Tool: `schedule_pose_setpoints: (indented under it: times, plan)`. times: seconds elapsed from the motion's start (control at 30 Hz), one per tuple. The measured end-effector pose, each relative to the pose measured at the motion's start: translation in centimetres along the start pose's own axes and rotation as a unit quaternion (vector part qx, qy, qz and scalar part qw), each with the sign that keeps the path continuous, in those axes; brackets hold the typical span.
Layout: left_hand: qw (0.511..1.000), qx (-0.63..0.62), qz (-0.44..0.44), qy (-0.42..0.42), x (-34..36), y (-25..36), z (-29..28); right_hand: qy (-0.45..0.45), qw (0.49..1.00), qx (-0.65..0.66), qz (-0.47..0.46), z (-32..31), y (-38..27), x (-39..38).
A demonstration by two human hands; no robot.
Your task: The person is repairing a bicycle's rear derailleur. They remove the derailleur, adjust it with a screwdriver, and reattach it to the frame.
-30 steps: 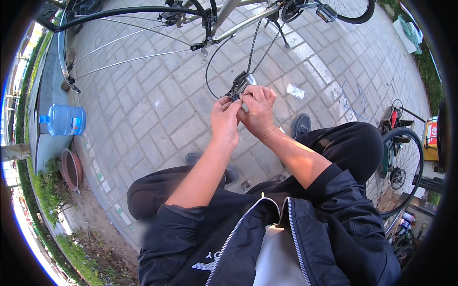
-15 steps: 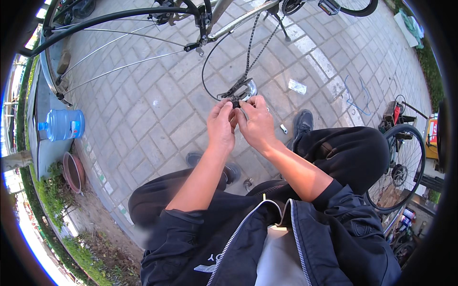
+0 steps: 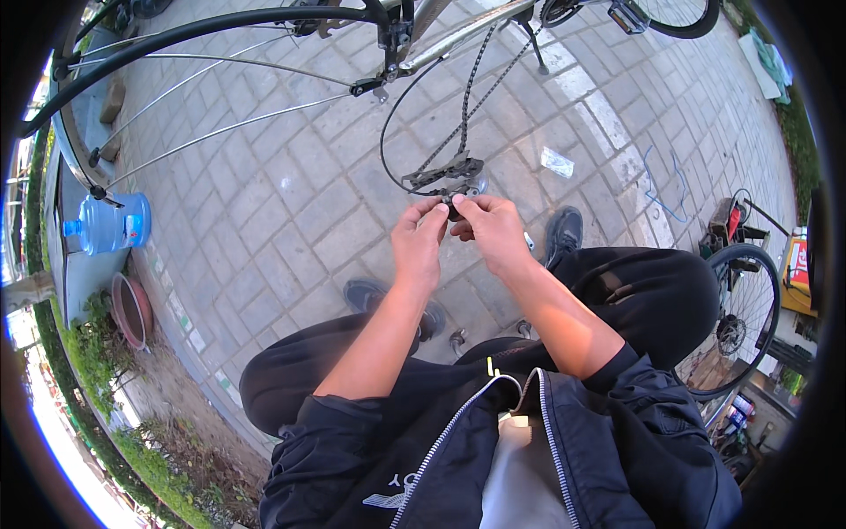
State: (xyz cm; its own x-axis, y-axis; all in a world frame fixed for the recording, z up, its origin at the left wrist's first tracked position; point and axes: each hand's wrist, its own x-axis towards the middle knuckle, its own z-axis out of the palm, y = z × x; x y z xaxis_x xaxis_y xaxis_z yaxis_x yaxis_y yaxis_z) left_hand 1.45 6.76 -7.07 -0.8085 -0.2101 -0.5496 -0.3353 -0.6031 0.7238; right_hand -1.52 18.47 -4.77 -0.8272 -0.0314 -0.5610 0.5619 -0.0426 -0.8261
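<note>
Head view: left hand (image 3: 418, 240) and right hand (image 3: 495, 231) both pinch the derailleur (image 3: 448, 175) hanging on the chain (image 3: 465, 97) below the bike frame (image 3: 458, 35). Derailleur is off the frame; remounting looks not yet done. Water jug (image 3: 106, 224) sits far left.

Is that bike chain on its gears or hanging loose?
Hanging loose: the chain droops from the frame to the derailleur pinched by both hands.
</note>
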Motion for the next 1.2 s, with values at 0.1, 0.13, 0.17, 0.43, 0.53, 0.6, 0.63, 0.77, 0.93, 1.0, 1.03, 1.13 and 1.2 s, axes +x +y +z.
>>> schedule_pose_setpoints:
  times: [0.1,0.13,0.17,0.43,0.53,0.6,0.63,0.77,0.93,1.0,1.03,1.13,1.2]
  plan:
    - [1.0,0.015,-0.01,-0.011,0.0,0.3,-0.2,0.004,1.0,0.012,0.01,0.1,0.2,0.2]
    - [1.0,0.012,-0.015,-0.01,0.1,0.5,-0.1,0.005,1.0,0.012,0.011,0.2,0.2,0.3]
    - [1.0,0.01,-0.02,-0.009,0.1,0.7,0.0,0.007,1.0,0.012,0.012,0.2,0.3,0.4]
    - [0.997,0.065,-0.013,-0.038,0.4,0.5,-1.0,0.023,0.994,0.049,0.092,0.7,0.0,0.5]
    - [0.994,0.098,0.0,-0.047,0.2,0.7,-1.0,0.023,0.99,0.068,0.125,0.7,-0.2,0.7]
    - [0.992,0.117,0.005,-0.045,0.1,0.9,-1.0,0.022,0.987,0.075,0.141,0.8,-0.3,0.7]
    - [0.991,0.126,0.006,-0.04,0.0,1.0,-0.9,0.022,0.986,0.076,0.147,0.9,-0.5,0.7]
    - [0.98,0.195,0.019,-0.028,0.1,1.2,-1.0,0.019,0.988,0.07,0.135,1.0,-0.3,0.6]
    - [0.978,0.192,0.015,-0.081,0.7,1.4,-1.1,0.009,0.987,0.077,0.138,0.2,0.7,0.6]
    - [0.962,0.246,0.021,-0.115,1.5,1.2,-1.9,0.001,0.987,0.08,0.141,-0.1,0.9,0.8]
    - [0.948,0.293,0.03,-0.12,1.9,1.1,-2.2,-0.002,0.986,0.081,0.144,-0.2,1.0,1.0]
    - [0.927,0.346,0.005,-0.147,2.3,1.8,-2.0,-0.008,0.985,0.081,0.151,-0.8,0.9,1.2]
    - [0.92,0.353,-0.016,-0.169,2.7,2.1,-2.2,-0.012,0.985,0.08,0.154,-1.0,0.8,1.3]
